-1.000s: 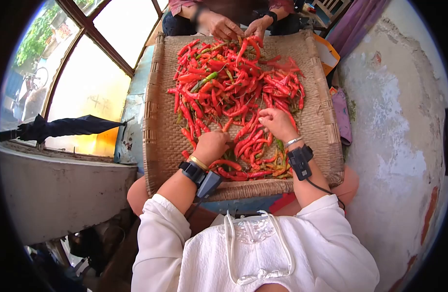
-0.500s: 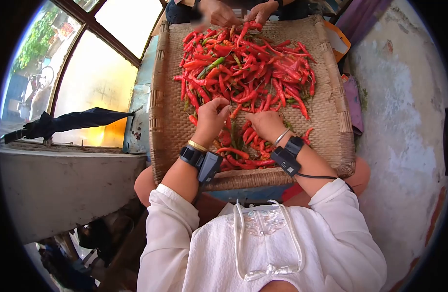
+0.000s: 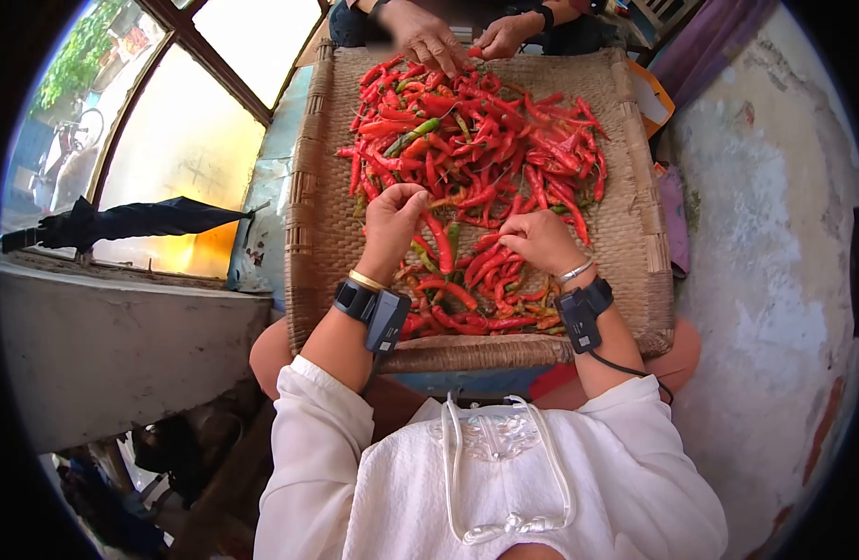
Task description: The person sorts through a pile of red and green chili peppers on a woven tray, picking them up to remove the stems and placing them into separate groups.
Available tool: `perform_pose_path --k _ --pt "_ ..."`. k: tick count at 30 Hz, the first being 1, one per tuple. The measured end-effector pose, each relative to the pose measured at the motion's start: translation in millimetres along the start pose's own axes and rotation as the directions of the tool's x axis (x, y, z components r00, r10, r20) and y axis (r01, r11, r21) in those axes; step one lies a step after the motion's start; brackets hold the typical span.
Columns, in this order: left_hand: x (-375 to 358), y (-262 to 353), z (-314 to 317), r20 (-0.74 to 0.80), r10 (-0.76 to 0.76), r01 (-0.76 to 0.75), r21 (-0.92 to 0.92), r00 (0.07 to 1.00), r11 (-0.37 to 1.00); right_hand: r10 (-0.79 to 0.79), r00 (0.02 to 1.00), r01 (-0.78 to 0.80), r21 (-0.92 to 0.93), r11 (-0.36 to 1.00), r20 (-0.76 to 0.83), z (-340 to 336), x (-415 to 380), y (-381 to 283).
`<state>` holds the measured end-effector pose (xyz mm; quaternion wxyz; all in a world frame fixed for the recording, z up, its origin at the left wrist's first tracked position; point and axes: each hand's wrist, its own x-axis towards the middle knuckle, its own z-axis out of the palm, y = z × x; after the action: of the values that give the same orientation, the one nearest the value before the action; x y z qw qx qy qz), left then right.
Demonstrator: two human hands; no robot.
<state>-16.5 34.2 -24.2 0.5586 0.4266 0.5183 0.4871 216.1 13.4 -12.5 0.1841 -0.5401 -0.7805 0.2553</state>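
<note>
My left hand (image 3: 390, 224) is closed in a pinch over the near left of the pepper heap. A red chili pepper (image 3: 439, 245) hangs down from its thumb and fingertips. To the right, my right hand (image 3: 544, 243) has its thumb and fingers pressed together just above a smaller pile of red chili peppers (image 3: 490, 266); whatever is between them is too small to make out. Beyond both hands lies the large heap of red chili peppers (image 3: 485, 121), with a green chili pepper (image 3: 412, 136) on top. All of them rest in a shallow woven basket tray (image 3: 625, 271).
Across the tray another person's hands (image 3: 427, 37) work at the heap's far edge, with a red pepper between them. A folded dark umbrella (image 3: 168, 220) lies along the window ledge at left. A bare wall (image 3: 765, 233) rises on the right.
My hands have moved apart, the right one shifting right. The red pepper under my left fingers now shows clearly. The other person's hands have separated, one dropping lower onto the heap.
</note>
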Motion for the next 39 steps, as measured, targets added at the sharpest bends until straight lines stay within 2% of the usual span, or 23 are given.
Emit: perform_pose_path --k 2,3,5,6,10,12,13,15,16,18,19,21,22,23,25,27,29,30,32,33,35,37,39 --pt "0.3 0.4 0.0 -0.012 -0.008 0.008 0.005 1.000 1.000 0.076 0.993 -0.089 0.161 0.983 0.085 -9.6 0.0 2.9" --pt "-0.1 0.5 1.0 -0.024 -0.021 0.021 0.017 0.999 1.000 0.075 0.993 -0.088 0.153 0.984 0.087 -12.1 0.4 5.0" --pt "0.4 -2.5 3.7 -0.025 -0.004 0.004 0.020 1.000 1.000 0.071 0.961 -0.006 0.237 0.971 -0.268 -14.5 1.7 7.8" --pt "-0.1 -3.8 4.2 -0.022 0.014 -0.014 0.033 1.000 0.999 0.126 0.936 -0.015 0.322 0.947 -0.328 -14.9 3.4 7.4" --pt "-2.7 -10.1 9.7 0.044 0.012 -0.015 0.060 0.999 0.998 0.274 0.900 -0.140 0.369 0.919 -0.340 -17.9 4.8 14.4" --pt "-4.2 -11.2 10.2 0.060 0.020 -0.024 0.065 0.998 0.998 0.194 0.976 -0.180 0.138 0.974 -0.098 -24.7 2.3 20.5" --pt "-4.1 -10.4 10.4 0.077 0.031 -0.037 0.074 0.997 0.997 0.193 0.976 -0.179 0.136 0.974 -0.100 -24.1 1.7 27.6" --pt "-4.8 -7.5 10.9 0.070 0.032 -0.037 0.077 0.997 0.996 0.228 0.970 -0.245 0.331 0.912 0.087 -20.9 1.8 39.1" --pt "-5.4 -6.3 11.0 0.061 0.031 -0.036 0.081 0.998 0.996 0.227 0.970 -0.243 0.327 0.913 0.087 -26.0 1.7 41.2" --pt "-5.4 -5.9 11.1 0.063 0.030 -0.035 0.076 0.998 0.996 0.395 0.913 -0.328 0.756 0.567 0.100 -39.0 3.4 41.9" --pt "-5.3 -5.9 11.3 0.068 0.025 -0.030 0.076 0.997 0.997 0.396 0.913 -0.328 0.754 0.569 0.099 -41.8 5.5 40.5" --pt "-5.8 -4.2 12.4 0.069 0.002 -0.007 0.085 0.998 0.996 0.425 0.892 0.092 0.983 0.160 -0.153 -45.8 9.4 38.9" --pt "-6.1 -3.7 13.1 0.067 -0.024 0.018 0.096 0.997 0.995 0.453 0.886 0.048 0.992 0.115 -0.095 -47.1 9.7 40.2" --pt "-6.0 -3.7 13.8 0.069 -0.025 0.018 0.096 0.997 0.995 0.455 0.885 0.049 0.992 0.115 -0.097 -43.8 8.5 41.1" --pt "-6.3 -5.3 14.8 0.113 -0.053 0.056 -0.020 0.992 0.998 0.476 0.879 -0.113 0.950 0.291 -0.041 -29.0 6.3 40.5" --pt "-7.0 -6.4 15.6 0.152 -0.073 0.082 -0.056 0.986 0.995 0.377 0.921 -0.281 0.838 0.468 0.099 -15.5 7.2 29.6" --pt "-6.8 -5.0 15.0 0.192 -0.080 0.098 -0.084 0.978 0.992 0.256 0.964 -0.230 0.715 0.660 0.074 1.1 7.4 6.1" --pt "-8.3 -4.4 15.1 0.214 -0.106 0.131 -0.107 0.971 0.986 0.254 0.965 -0.226 0.718 0.658 0.071 11.2 8.3 3.7" --pt "-9.4 -3.9 14.1 0.252 -0.144 0.185 -0.147 0.957 0.972 -0.017 0.998 -0.029 0.689 0.724 0.061 30.1 9.2 7.1" --pt "-10.0 -3.8 14.1 0.258 -0.135 0.177 -0.147 0.957 0.973 -0.018 0.999 -0.021 0.685 0.728 0.051 28.4 7.6 3.0" --pt "-11.0 -3.5 14.6 0.294 -0.138 0.192 -0.164 0.946 0.968 0.037 0.932 -0.313 0.753 0.579 0.360 19.4 5.3 -6.1" --pt "-9.2 -8.7 13.7 0.286 -0.112 0.144 -0.092 0.952 0.985 0.038 0.928 -0.322 0.747 0.581 0.371 9.2 4.8 -6.3" --pt "-4.0 -20.8 12.5 0.167 -0.102 0.100 0.024 0.981 0.995 0.173 0.944 -0.329 0.792 0.515 0.279 -6.5 7.6 8.0"
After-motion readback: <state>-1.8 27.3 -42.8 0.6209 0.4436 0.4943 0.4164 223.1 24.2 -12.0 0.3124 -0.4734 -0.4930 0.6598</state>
